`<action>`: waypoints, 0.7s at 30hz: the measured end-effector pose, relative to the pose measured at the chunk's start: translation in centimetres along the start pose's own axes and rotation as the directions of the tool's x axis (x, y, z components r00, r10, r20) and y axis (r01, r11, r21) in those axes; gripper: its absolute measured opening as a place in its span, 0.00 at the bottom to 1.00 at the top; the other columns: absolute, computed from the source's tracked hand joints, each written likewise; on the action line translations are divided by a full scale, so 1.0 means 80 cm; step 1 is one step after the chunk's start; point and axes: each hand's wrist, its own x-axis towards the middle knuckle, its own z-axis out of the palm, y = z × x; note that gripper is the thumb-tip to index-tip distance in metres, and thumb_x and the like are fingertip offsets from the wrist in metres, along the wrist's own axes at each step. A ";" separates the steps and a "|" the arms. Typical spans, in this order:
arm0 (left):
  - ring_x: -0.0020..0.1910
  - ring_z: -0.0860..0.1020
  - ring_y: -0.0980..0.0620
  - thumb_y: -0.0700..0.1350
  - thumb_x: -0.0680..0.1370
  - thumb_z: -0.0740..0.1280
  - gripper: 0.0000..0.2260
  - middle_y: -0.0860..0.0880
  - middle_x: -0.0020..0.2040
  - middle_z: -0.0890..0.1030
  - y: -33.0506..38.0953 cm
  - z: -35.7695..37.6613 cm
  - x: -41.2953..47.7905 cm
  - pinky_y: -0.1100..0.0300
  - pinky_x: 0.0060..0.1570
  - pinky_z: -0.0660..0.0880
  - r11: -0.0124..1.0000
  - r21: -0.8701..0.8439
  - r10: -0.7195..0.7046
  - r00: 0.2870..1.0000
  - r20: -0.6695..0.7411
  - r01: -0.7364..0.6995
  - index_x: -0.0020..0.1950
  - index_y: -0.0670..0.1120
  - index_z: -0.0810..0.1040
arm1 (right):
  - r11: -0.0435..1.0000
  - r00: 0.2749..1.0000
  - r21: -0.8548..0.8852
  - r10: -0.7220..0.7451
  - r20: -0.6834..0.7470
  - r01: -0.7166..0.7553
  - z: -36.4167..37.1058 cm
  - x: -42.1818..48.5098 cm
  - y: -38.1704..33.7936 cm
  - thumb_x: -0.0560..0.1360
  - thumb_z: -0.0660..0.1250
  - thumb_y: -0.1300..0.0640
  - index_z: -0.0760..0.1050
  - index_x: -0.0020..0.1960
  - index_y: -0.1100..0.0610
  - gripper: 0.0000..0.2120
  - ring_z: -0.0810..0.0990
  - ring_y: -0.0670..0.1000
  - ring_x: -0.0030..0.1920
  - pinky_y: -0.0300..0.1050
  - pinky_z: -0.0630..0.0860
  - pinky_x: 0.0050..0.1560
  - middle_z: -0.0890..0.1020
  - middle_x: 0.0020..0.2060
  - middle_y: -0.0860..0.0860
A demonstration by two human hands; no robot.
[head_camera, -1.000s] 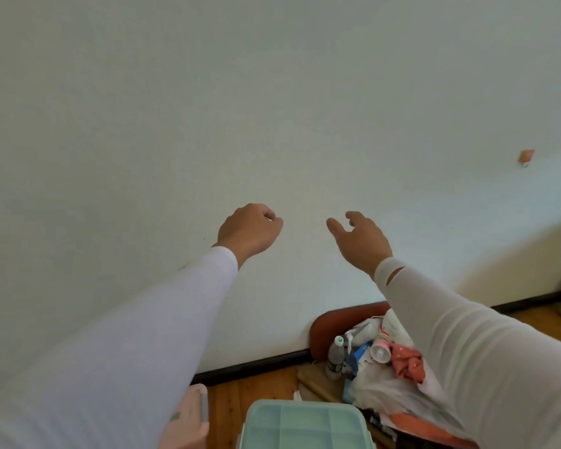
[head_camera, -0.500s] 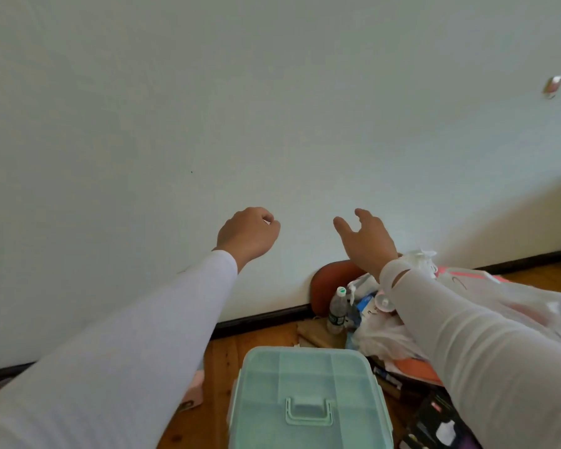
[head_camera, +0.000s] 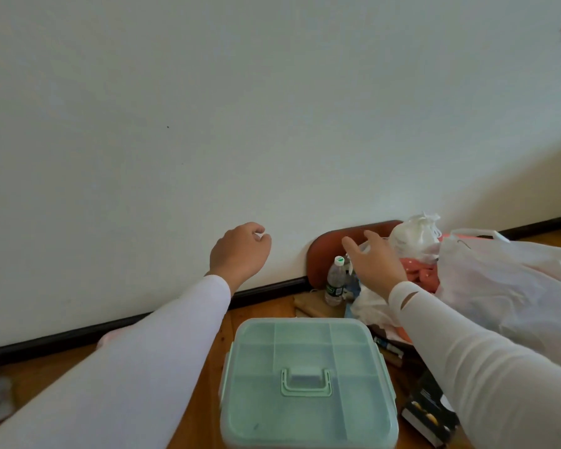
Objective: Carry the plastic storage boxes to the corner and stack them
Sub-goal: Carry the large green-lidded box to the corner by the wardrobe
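A pale green plastic storage box (head_camera: 308, 380) with a divided lid and a folded handle stands on the wooden floor below and between my arms. My left hand (head_camera: 238, 252) hovers above the floor in front of the white wall, fingers curled closed, holding nothing. My right hand (head_camera: 374, 262) is stretched out above the clutter to the right of the box, fingers apart and empty. Neither hand touches the box.
Right of the box lie white plastic bags (head_camera: 512, 286), a red cloth (head_camera: 418, 272), a water bottle (head_camera: 336, 280) and a brown board (head_camera: 344, 241) leaning on the wall. A dark packet (head_camera: 426, 413) lies at lower right. A dark skirting (head_camera: 110, 325) runs along the wall.
The view has tilted downward, so the green box shows fully. Both hands have sunk lower towards the floor, keeping their shapes.
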 end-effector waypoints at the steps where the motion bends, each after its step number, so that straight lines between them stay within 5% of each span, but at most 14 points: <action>1: 0.58 0.78 0.48 0.54 0.79 0.59 0.17 0.53 0.61 0.81 -0.007 0.007 0.000 0.58 0.51 0.71 1.000 0.002 -0.012 1.000 0.005 0.012 0.67 0.53 0.75 | 1.000 1.000 -0.014 0.014 0.013 -0.014 0.007 0.000 0.009 0.77 0.57 0.38 0.59 0.76 0.56 0.34 0.64 0.59 0.72 0.58 0.63 0.69 0.65 0.73 0.57; 13: 0.60 0.77 0.50 0.55 0.78 0.60 0.19 0.54 0.63 0.79 -0.074 0.085 -0.023 0.59 0.50 0.69 0.995 0.028 -0.094 0.990 0.104 0.092 0.68 0.53 0.74 | 0.995 0.995 -0.036 0.096 0.031 -0.094 0.072 -0.012 0.088 0.76 0.59 0.39 0.67 0.70 0.56 0.29 0.71 0.58 0.65 0.52 0.67 0.60 0.72 0.68 0.58; 21: 0.65 0.73 0.48 0.57 0.77 0.62 0.23 0.52 0.68 0.75 -0.121 0.130 -0.045 0.53 0.58 0.72 0.981 0.053 -0.191 0.962 0.197 0.184 0.71 0.53 0.70 | 0.981 0.976 -0.105 0.177 0.123 -0.165 0.095 -0.026 0.139 0.78 0.58 0.41 0.64 0.73 0.58 0.29 0.66 0.61 0.69 0.54 0.64 0.66 0.68 0.70 0.60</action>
